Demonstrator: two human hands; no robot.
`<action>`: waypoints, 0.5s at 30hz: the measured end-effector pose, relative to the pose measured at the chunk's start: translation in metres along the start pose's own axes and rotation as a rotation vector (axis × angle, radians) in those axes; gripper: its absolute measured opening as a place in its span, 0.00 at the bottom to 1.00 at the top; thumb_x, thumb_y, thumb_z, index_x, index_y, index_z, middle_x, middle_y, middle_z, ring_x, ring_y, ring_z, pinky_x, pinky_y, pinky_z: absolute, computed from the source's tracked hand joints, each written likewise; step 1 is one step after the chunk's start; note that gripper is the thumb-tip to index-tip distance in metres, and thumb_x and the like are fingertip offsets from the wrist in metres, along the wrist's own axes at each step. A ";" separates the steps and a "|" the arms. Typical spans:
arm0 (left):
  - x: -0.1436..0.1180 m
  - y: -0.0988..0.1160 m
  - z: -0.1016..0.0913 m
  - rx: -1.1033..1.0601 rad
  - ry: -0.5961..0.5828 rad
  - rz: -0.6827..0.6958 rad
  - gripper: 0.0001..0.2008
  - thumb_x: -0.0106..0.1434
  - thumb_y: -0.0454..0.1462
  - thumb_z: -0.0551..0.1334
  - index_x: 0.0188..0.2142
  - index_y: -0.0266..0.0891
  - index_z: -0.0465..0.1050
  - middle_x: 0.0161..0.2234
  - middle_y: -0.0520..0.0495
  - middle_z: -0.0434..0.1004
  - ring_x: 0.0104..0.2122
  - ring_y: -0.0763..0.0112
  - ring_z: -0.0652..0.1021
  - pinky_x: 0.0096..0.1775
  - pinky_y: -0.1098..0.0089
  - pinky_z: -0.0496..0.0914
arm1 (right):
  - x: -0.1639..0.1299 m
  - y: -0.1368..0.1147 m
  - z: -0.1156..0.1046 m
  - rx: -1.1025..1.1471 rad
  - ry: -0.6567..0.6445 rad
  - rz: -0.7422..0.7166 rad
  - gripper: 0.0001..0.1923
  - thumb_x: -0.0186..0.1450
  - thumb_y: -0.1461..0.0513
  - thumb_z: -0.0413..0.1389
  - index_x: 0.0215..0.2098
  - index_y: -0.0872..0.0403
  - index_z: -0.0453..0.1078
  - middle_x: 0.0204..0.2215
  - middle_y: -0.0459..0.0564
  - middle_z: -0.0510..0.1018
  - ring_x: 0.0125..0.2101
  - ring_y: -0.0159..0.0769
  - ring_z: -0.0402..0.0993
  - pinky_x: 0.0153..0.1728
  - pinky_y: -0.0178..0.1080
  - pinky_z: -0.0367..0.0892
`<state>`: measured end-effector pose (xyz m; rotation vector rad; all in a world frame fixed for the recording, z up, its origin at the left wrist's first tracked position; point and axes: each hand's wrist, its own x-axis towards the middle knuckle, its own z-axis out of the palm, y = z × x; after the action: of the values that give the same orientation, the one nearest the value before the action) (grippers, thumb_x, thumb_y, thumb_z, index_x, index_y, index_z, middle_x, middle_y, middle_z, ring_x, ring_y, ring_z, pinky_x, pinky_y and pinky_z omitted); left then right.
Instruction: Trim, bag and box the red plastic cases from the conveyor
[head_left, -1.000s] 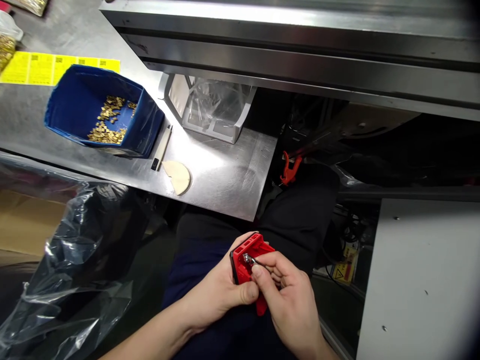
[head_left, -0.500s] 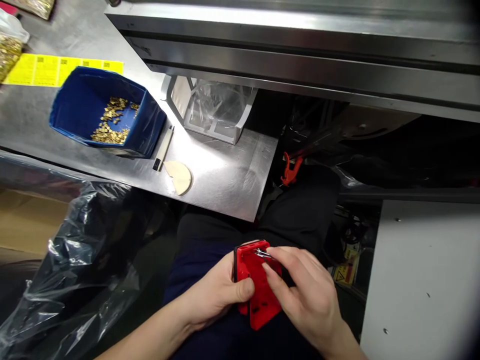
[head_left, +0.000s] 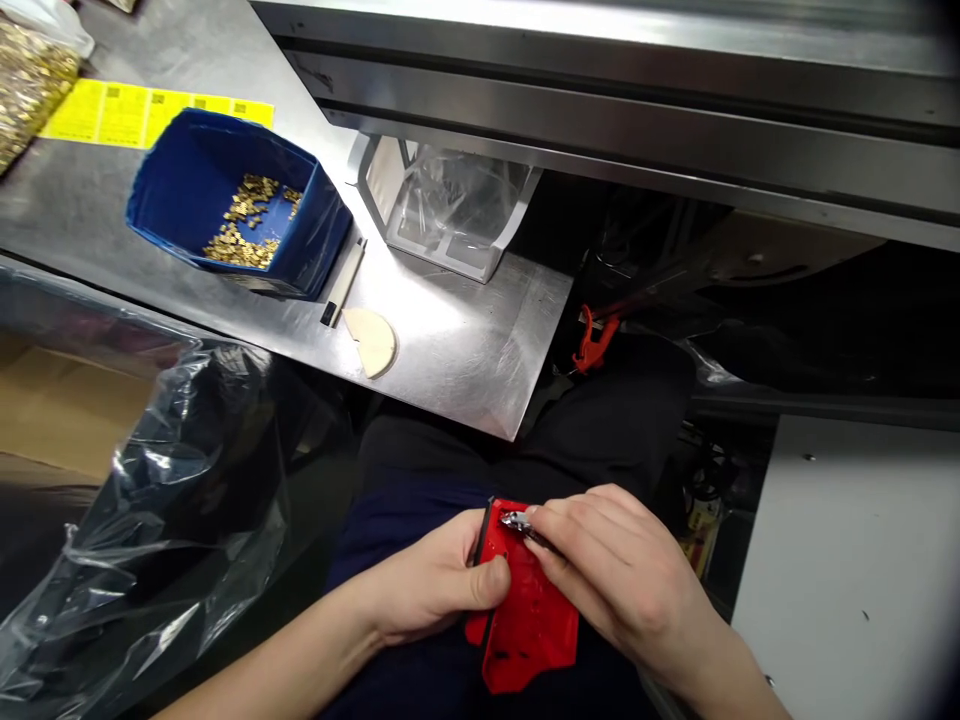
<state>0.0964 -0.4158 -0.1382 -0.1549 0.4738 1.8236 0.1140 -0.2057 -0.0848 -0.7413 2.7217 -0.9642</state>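
Note:
My left hand (head_left: 450, 575) is closed round the left edge of a red plastic part (head_left: 529, 630), its thumb pressed on the face. The part is hollow, with a black strip along that edge, and is held tilted above my lap. My right hand (head_left: 626, 575) grips small shiny metal clippers (head_left: 517, 521), mostly hidden by the fingers. Their tip is at the part's upper edge; whether it bites into the plastic I cannot tell.
On the metal table stand a blue bin (head_left: 169, 215) with small brass pieces (head_left: 244, 245), a white-and-black cutter or pen (head_left: 345, 285), a cream disc with a notch (head_left: 371, 342) and a grey basket (head_left: 442, 258). An orange clamp (head_left: 595, 340) is beyond my knees. Clear plastic (head_left: 187, 480) drapes at left.
My right hand has turned the clippers and brought them against the part's upper edge. The red part has tilted in my left hand. The whole view has shifted slightly.

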 end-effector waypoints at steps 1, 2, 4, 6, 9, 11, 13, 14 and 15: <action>0.000 0.000 0.000 0.005 -0.001 0.001 0.31 0.60 0.54 0.72 0.54 0.36 0.76 0.45 0.39 0.81 0.43 0.58 0.81 0.48 0.66 0.71 | 0.000 0.000 0.001 -0.007 0.006 -0.009 0.13 0.71 0.69 0.56 0.54 0.58 0.70 0.40 0.53 0.83 0.38 0.39 0.80 0.42 0.44 0.71; 0.000 0.000 0.000 0.008 -0.002 -0.001 0.31 0.60 0.54 0.72 0.54 0.36 0.76 0.44 0.39 0.81 0.43 0.58 0.81 0.48 0.65 0.71 | 0.000 0.001 0.001 -0.014 0.012 -0.019 0.13 0.71 0.69 0.56 0.54 0.58 0.70 0.40 0.53 0.83 0.39 0.39 0.80 0.42 0.44 0.71; 0.000 0.001 -0.001 0.021 0.001 -0.006 0.31 0.60 0.54 0.71 0.54 0.36 0.77 0.43 0.39 0.81 0.42 0.58 0.81 0.48 0.64 0.71 | 0.000 0.002 0.002 -0.026 0.011 -0.024 0.13 0.72 0.69 0.56 0.54 0.58 0.69 0.40 0.54 0.83 0.38 0.40 0.80 0.41 0.44 0.71; -0.001 0.002 -0.003 0.041 0.005 -0.018 0.30 0.60 0.54 0.71 0.53 0.36 0.77 0.42 0.41 0.81 0.41 0.60 0.80 0.48 0.65 0.71 | 0.000 0.002 0.002 -0.031 -0.003 -0.018 0.13 0.72 0.69 0.56 0.55 0.59 0.69 0.40 0.55 0.83 0.38 0.40 0.80 0.41 0.44 0.71; 0.000 0.004 -0.006 0.066 -0.007 -0.044 0.29 0.60 0.54 0.71 0.52 0.35 0.78 0.41 0.42 0.79 0.41 0.64 0.79 0.48 0.67 0.70 | 0.001 0.002 0.000 -0.051 -0.047 -0.026 0.14 0.73 0.70 0.54 0.56 0.60 0.69 0.40 0.55 0.83 0.39 0.40 0.79 0.40 0.44 0.70; 0.000 0.005 -0.008 0.052 -0.024 -0.055 0.29 0.60 0.54 0.72 0.52 0.35 0.77 0.41 0.43 0.79 0.41 0.64 0.79 0.48 0.67 0.70 | 0.001 0.003 -0.003 -0.077 -0.087 -0.041 0.15 0.74 0.69 0.52 0.57 0.60 0.69 0.40 0.55 0.83 0.39 0.40 0.79 0.40 0.45 0.71; 0.000 0.006 -0.010 0.031 -0.043 -0.065 0.31 0.60 0.53 0.72 0.54 0.35 0.76 0.42 0.42 0.80 0.42 0.63 0.79 0.48 0.67 0.70 | 0.001 0.007 -0.007 -0.065 -0.087 -0.059 0.15 0.74 0.69 0.51 0.58 0.58 0.69 0.41 0.54 0.83 0.39 0.39 0.79 0.41 0.44 0.71; 0.000 0.006 -0.010 0.025 -0.050 -0.070 0.32 0.60 0.53 0.72 0.55 0.35 0.75 0.43 0.41 0.80 0.42 0.63 0.80 0.47 0.67 0.71 | 0.000 0.010 -0.008 -0.038 -0.050 -0.055 0.15 0.74 0.68 0.52 0.58 0.56 0.69 0.41 0.53 0.84 0.39 0.39 0.80 0.41 0.44 0.72; 0.000 0.005 -0.011 0.022 -0.050 -0.064 0.32 0.60 0.52 0.72 0.56 0.35 0.74 0.44 0.40 0.81 0.43 0.62 0.80 0.47 0.67 0.71 | 0.000 0.016 -0.008 -0.006 0.016 -0.026 0.14 0.73 0.67 0.54 0.56 0.53 0.70 0.41 0.52 0.84 0.38 0.38 0.80 0.41 0.44 0.72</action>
<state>0.0901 -0.4215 -0.1466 -0.1077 0.4490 1.7546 0.1050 -0.1906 -0.0882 -0.7758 2.7360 -0.9722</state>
